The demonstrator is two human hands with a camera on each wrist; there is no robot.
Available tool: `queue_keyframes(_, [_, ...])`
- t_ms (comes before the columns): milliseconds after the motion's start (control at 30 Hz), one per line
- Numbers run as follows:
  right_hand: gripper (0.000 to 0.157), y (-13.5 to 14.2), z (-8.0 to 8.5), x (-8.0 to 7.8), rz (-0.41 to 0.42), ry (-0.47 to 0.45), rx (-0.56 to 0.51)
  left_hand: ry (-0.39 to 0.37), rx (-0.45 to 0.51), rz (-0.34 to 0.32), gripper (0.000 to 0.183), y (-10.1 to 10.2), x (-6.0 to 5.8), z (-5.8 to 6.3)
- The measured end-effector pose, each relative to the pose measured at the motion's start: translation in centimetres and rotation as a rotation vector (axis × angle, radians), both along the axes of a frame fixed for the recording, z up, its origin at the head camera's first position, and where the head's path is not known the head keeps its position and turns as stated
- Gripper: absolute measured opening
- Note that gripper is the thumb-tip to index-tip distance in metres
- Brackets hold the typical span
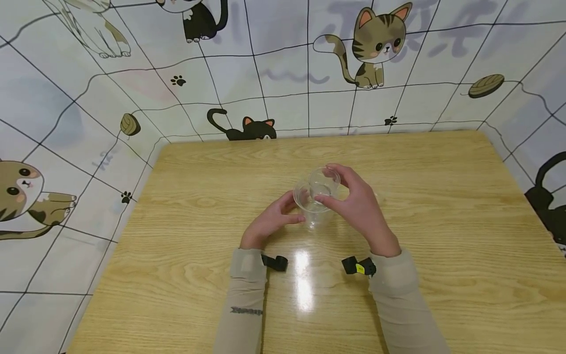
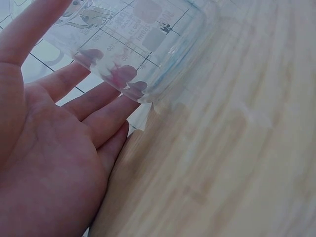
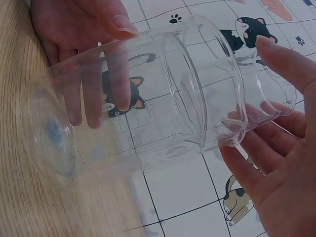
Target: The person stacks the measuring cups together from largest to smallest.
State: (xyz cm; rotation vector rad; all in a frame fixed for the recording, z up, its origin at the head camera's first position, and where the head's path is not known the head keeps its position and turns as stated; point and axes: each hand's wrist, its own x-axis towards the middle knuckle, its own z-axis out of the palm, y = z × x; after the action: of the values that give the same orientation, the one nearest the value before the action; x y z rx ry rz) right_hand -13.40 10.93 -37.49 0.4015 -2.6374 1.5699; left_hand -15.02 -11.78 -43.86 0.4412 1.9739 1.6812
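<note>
A clear plastic measuring cup (image 1: 313,219) with printed markings stands on the wooden table. My left hand (image 1: 273,217) holds its side, the thumb at the near wall and the fingers reaching round behind. Through the see-through wall of the measuring cup (image 3: 123,153), those fingers show in the right wrist view. Above its mouth, my right hand (image 1: 360,204) grips a smaller clear cup (image 1: 326,179) between thumb and fingers. In the right wrist view the smaller cup (image 3: 276,106) lines up with the large cup's mouth, its lower part overlapping the rim.
The wooden table (image 1: 199,172) has its back edge against a white wall (image 1: 287,78) with cat drawings and a grid of lines. Side walls of the same print rise at left and right. A black strap (image 1: 275,263) hangs at the left sleeve, another (image 1: 359,266) at the right.
</note>
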Motion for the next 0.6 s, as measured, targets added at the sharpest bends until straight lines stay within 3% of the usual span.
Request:
queue_keyframes(133, [0.071, 0.0, 0.0, 0.0, 0.005, -0.006, -0.001, 0.008, 0.009, -0.006, 0.072, 0.0, 0.0, 0.0])
queue_keyframes(400, [0.072, 0.0, -0.2, 0.1, -0.002, -0.005, -0.002, 0.038, -0.001, 0.019, 0.067, 0.0, -0.6, -2.3])
queue_keyframes(600, [0.071, -0.1, -0.2, 0.0, -0.002, 0.021, 0.019, 0.042, 0.027, 0.019, 0.068, -0.2, -0.7, -2.4])
